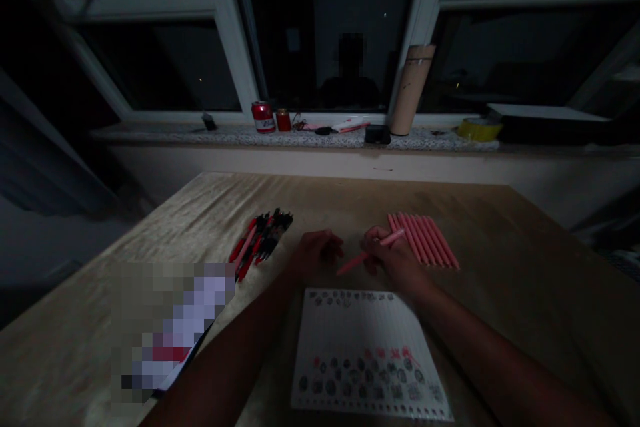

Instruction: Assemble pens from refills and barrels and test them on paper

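Observation:
My right hand (pixel 385 250) grips a pink pen (pixel 353 263), its tip slanting down to the left and its other end sticking out past the fingers. Close by on the left, my left hand (pixel 320 250) hovers over the table with loosely bent, parted fingers and nothing visible in it. Several pink pens (pixel 429 240) lie side by side in a neat row just right of my right hand. Beyond my left hand sits a heap of black and red pens (pixel 260 240). Below both hands lies a spiral notepad (pixel 360 327) with rows of black and red scribbles.
A blurred-out flat object (pixel 190 327) lies on the table (pixel 500 333) at the left. Along the windowsill (pixel 230 135) stand a red can (pixel 263 117), a small red jar (pixel 283 120), a tall cardboard tube (pixel 413 90) and a yellow tape roll (pixel 479 130). The room is dim.

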The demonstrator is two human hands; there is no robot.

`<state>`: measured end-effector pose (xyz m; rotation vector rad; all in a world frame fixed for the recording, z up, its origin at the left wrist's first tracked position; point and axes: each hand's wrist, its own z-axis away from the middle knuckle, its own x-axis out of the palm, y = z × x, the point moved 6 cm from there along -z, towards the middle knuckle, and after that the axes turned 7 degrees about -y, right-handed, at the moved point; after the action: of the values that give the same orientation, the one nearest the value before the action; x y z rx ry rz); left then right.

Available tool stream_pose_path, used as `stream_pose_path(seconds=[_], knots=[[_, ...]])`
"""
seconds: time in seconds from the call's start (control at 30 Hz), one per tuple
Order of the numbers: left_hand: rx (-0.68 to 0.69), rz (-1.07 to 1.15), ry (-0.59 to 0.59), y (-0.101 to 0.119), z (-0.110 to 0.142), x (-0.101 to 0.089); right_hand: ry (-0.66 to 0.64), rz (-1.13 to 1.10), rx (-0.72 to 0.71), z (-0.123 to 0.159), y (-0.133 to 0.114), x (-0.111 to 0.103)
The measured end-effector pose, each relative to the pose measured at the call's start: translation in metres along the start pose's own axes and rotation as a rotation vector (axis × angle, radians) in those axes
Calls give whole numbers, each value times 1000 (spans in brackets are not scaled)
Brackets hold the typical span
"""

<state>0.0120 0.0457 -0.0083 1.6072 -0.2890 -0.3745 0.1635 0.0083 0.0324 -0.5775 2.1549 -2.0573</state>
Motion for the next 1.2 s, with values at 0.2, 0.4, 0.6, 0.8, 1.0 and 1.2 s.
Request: stream_pose_path(seconds=[0.2, 0.4, 0.6, 0.8, 1.0, 1.2], knots=[[102, -720, -181, 16, 10, 25, -236, 2, 115, 27, -5, 20], [223, -1111, -212, 20, 14, 40, 73, 353, 183, 44, 39, 2], [237, -1133, -223, 18, 14, 40, 105, 488, -18, 44, 41, -1], [244, -1130, -243, 17, 13, 41, 84, 617, -73, 43, 37, 3], [233, -1152, -233, 15, 12, 40, 111, 597, -85, 43, 41, 1], [237, -1137, -228, 13, 11, 39, 152, 590, -72, 44, 41, -3]])
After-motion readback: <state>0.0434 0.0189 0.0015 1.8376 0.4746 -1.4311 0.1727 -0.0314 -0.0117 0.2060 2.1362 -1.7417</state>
